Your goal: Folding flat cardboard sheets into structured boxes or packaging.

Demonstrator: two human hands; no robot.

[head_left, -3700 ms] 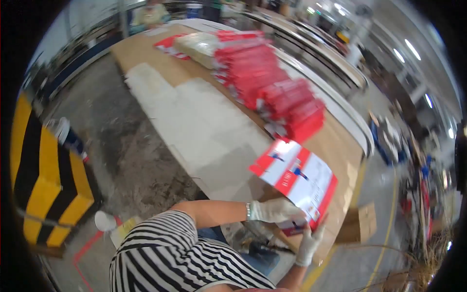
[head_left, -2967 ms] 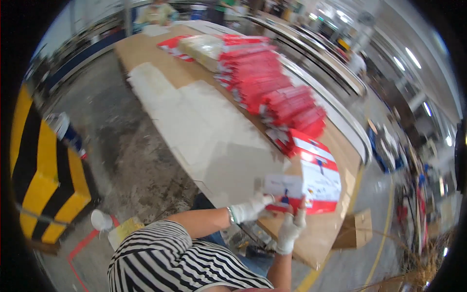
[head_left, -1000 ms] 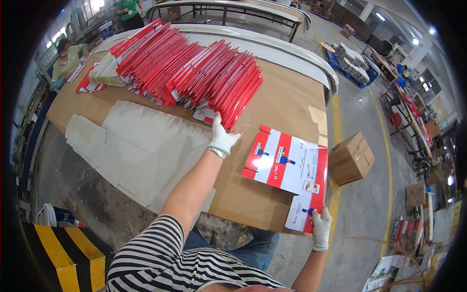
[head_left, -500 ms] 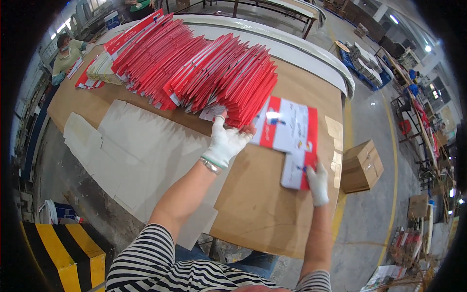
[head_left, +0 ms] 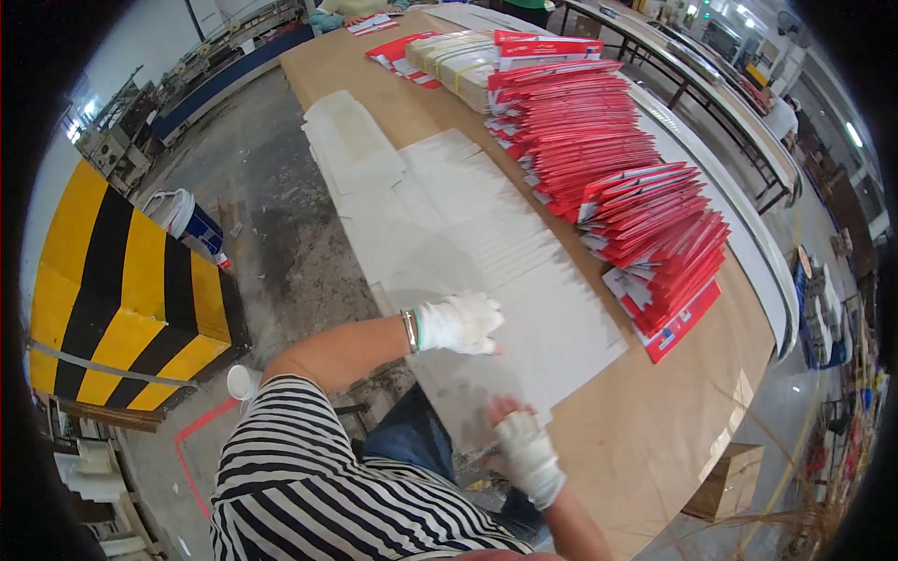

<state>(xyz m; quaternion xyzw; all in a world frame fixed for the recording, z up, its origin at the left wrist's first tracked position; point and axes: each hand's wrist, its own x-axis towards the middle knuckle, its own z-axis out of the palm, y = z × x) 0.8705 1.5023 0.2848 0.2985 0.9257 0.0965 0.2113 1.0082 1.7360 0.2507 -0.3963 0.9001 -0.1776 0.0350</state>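
Both hands wear white gloves that leave some fingertips bare. My left hand (head_left: pixel 460 323) is over the overlapping white sheets (head_left: pixel 477 229), fingers loosely stretched and nothing visible in them. At the near corner of those sheets is my right hand (head_left: pixel 526 449), thumb and fingers apart, also without anything visible in it. Whether either hand touches the sheets is hard to tell. Beyond them runs a long fanned row of red-and-white folded cardboard pieces (head_left: pixel 599 140). One red-and-white printed piece (head_left: pixel 675 327) lies flat at the row's near end.
Brown board covers the table (head_left: pixel 636 430). A strapped stack of pale card (head_left: pixel 454 67) stands at its far end, near another person's hand. To the left are a yellow-and-black striped block (head_left: pixel 131 299) and a bucket (head_left: pixel 192 220). A cardboard box (head_left: pixel 725 481) sits right of the table.
The view has turned left. My right hand has let go of the printed piece, which now lies at the row's end. My left hand has left the row and is over the white sheets.
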